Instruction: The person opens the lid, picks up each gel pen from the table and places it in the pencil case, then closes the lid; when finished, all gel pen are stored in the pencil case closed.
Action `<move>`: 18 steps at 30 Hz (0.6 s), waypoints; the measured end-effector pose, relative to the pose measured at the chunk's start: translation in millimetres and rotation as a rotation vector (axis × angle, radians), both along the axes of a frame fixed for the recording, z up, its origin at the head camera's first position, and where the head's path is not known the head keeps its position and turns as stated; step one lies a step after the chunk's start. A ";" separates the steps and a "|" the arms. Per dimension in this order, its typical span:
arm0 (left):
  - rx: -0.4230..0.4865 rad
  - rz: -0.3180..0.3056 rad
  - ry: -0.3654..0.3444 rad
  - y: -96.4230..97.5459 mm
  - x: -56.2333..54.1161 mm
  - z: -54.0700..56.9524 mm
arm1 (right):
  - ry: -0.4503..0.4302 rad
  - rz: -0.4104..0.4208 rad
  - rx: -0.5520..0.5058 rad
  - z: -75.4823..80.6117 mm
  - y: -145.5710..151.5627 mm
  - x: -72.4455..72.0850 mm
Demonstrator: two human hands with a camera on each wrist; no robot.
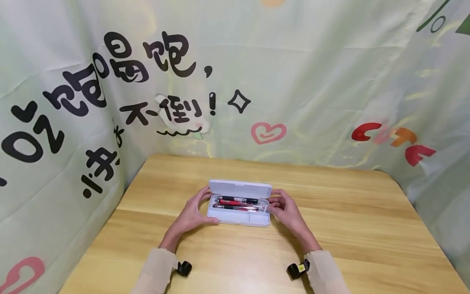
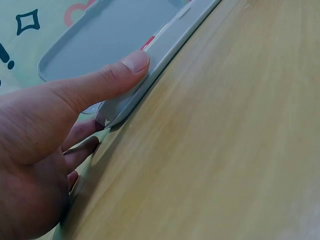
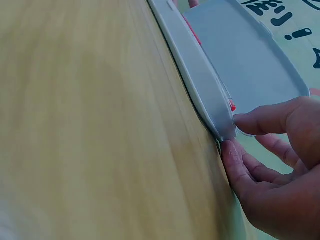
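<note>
A pale pencil case (image 1: 229, 217) lies on the table with its lid (image 1: 240, 189) raised at the back. Several pens (image 1: 235, 208), black and red, lie in its long compartment. My left hand (image 1: 190, 213) holds the left end, thumb along the front edge; in the left wrist view that thumb (image 2: 112, 80) overlaps the front wall, the other fingers lower by the corner. At the opposite end, my right hand (image 1: 289, 211) grips the case's right side. Seen from the right wrist, thumb and fingers (image 3: 235, 160) close on the corner of the case (image 3: 202, 80).
The wooden table (image 1: 341, 228) extends around the case on all sides. A printed curtain (image 1: 312, 81) with lettering and hearts hangs behind the table and along its sides. A small black device (image 1: 184, 268) is at the left cuff, another (image 1: 296, 270) at the right.
</note>
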State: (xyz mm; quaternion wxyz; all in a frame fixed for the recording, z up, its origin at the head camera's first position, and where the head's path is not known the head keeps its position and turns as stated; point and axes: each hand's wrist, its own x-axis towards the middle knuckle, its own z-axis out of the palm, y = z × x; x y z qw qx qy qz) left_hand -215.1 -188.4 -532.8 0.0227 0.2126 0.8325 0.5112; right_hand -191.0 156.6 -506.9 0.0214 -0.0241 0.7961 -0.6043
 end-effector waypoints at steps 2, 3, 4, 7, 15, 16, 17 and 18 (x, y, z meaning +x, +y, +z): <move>0.015 0.004 -0.004 -1.0 1.8 -1.7 | 0.004 0.007 -0.008 -1.4 0.5 1.3; 0.020 0.010 -0.005 -1.4 2.8 -2.5 | 0.014 0.017 -0.012 -2.2 1.2 2.4; 0.024 0.016 -0.007 -1.7 3.8 -2.7 | 0.021 0.019 -0.011 -2.6 1.4 3.1; 0.044 0.022 -0.006 -1.7 4.2 -2.9 | 0.032 0.026 -0.020 -2.0 3.2 6.1; 0.001 0.022 0.000 -1.2 0.1 -1.8 | -0.018 0.053 -0.014 2.4 6.0 15.5; -0.006 0.024 0.000 -1.1 0.2 -2.0 | -0.005 0.066 0.018 2.2 6.1 16.7; -0.012 0.023 0.002 -0.9 0.2 -2.2 | 0.006 0.077 0.046 2.1 6.0 17.7; -0.014 0.016 0.002 -0.8 0.4 -2.5 | 0.006 0.086 0.053 1.9 5.7 18.4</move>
